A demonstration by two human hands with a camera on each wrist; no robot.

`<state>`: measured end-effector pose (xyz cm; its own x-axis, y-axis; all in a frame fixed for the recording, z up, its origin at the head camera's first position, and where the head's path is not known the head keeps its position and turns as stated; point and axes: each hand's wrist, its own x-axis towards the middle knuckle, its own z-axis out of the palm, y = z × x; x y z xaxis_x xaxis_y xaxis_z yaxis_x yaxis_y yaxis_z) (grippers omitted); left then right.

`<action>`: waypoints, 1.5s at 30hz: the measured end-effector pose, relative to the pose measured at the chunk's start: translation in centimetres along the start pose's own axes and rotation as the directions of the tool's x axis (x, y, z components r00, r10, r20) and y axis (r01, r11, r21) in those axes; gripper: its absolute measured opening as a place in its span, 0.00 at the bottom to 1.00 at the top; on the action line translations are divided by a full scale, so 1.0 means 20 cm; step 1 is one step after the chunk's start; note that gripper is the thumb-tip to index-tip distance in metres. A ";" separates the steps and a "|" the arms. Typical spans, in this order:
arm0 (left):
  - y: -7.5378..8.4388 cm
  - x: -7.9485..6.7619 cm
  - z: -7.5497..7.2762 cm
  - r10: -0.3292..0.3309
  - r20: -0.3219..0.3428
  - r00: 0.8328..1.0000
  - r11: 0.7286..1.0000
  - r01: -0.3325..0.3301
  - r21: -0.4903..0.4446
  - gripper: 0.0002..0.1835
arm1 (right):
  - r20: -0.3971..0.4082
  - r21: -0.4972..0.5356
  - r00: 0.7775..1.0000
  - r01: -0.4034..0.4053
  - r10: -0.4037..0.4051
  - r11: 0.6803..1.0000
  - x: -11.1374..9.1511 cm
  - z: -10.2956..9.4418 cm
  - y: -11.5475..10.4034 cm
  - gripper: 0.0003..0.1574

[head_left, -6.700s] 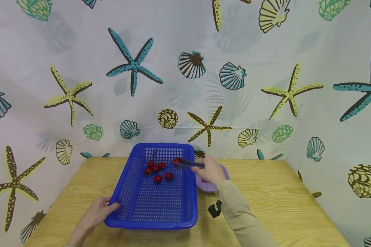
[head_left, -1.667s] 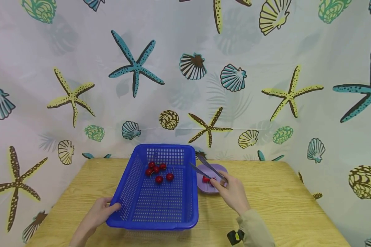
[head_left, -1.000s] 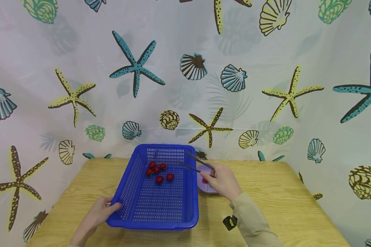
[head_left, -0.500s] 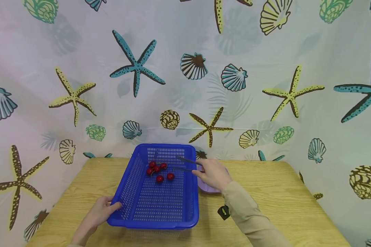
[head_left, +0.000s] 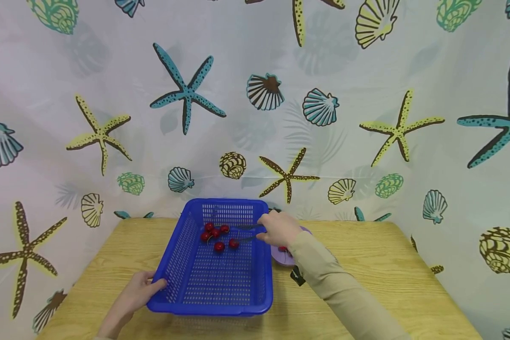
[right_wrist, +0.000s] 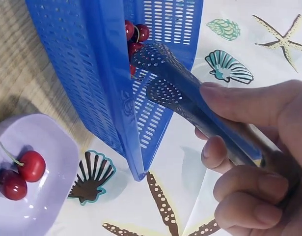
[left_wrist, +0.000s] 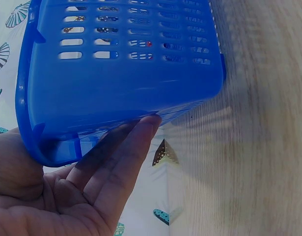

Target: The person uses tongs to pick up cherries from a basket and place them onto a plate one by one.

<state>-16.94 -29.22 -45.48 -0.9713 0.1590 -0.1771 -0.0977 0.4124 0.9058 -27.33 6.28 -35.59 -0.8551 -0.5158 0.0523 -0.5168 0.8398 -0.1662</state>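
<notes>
In the head view my left hand [head_left: 136,293] grips the near left corner of a blue plastic basket [head_left: 212,309], thumb over the rim. The left wrist view has its fingers [left_wrist: 121,172] along the outer wall. My right hand [head_left: 278,229] holds metal tongs [right_wrist: 178,73] with perforated tips, their arms spread apart and reaching over the basket's right rim. One tip lies right at the rightmost cherry [head_left: 233,243]. Several other red cherries [head_left: 215,233] with stems lie toward the basket's far end. A purple bowl [right_wrist: 50,196] holds two cherries [right_wrist: 30,166]; my right forearm partly covers it in the head view.
The wooden table [head_left: 365,274] carries the basket and, right beside it, the bowl. A white curtain [head_left: 255,132] with starfish and shells hangs behind. A small black object [head_left: 297,276] shows beside the right sleeve.
Earlier the tongs held a cherry at the basket's right side, then stood spread over the bowl. Now they have moved left, back into the basket. My left hand stays at the corner.
</notes>
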 end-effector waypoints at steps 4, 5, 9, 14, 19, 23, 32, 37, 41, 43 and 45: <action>0.00 0.00 0.00 -0.001 0.006 1.000 1.000 0.001 -0.010 0.27 | 0.040 -0.082 0.999 0.004 -0.001 0.997 0.05 -0.01 -0.02 0.22; 0.00 0.00 0.00 0.000 0.008 1.000 1.000 0.000 -0.012 0.27 | 0.050 -0.098 0.999 0.006 -0.001 0.995 0.06 -0.02 -0.03 0.21; 0.00 0.00 0.01 -0.002 0.003 1.000 1.000 0.002 -0.007 0.27 | 0.073 -0.176 0.997 0.034 -0.022 0.984 0.09 -0.04 -0.06 0.14; 0.00 0.00 0.00 -0.010 -0.006 1.000 1.000 0.010 0.001 0.27 | 0.095 -0.280 0.994 0.071 -0.046 0.957 0.14 -0.06 -0.12 0.11; 0.00 0.00 0.00 -0.008 -0.012 1.000 1.000 0.008 0.006 0.26 | 0.119 -0.363 0.991 0.094 -0.054 0.927 0.19 -0.05 -0.17 0.08; 0.00 0.00 0.01 -0.002 -0.013 1.000 1.000 0.002 0.005 0.26 | 0.141 -0.407 0.989 0.089 -0.034 0.909 0.23 -0.02 -0.19 0.08; 0.00 0.00 0.00 0.011 -0.011 1.000 1.000 -0.011 0.011 0.26 | 0.156 -0.464 0.988 0.077 -0.004 0.882 0.28 0.04 -0.22 0.15; 0.00 -0.01 0.00 0.005 -0.018 1.000 1.000 -0.005 0.009 0.26 | 0.134 -0.498 0.991 0.091 -0.027 0.862 0.31 0.06 -0.23 0.11; 0.00 -0.01 0.00 0.006 -0.017 1.000 1.000 -0.006 0.004 0.27 | 0.128 -0.511 0.991 0.085 -0.021 0.855 0.33 0.08 -0.24 0.12; 0.00 -0.01 0.00 0.008 -0.017 1.000 1.000 -0.008 0.007 0.27 | 0.128 -0.513 0.992 0.078 -0.014 0.855 0.34 0.10 -0.24 0.13; 0.01 -0.01 0.01 0.007 -0.019 1.000 1.000 -0.007 0.014 0.27 | 0.128 -0.516 0.992 0.073 -0.007 0.854 0.35 0.11 -0.24 0.13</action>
<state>-16.77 -29.10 -45.39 -0.9760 0.1446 -0.1629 -0.0877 0.4240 0.9014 -30.68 -1.80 -36.62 -0.8388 -0.5395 -0.0732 -0.5252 0.7664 0.3698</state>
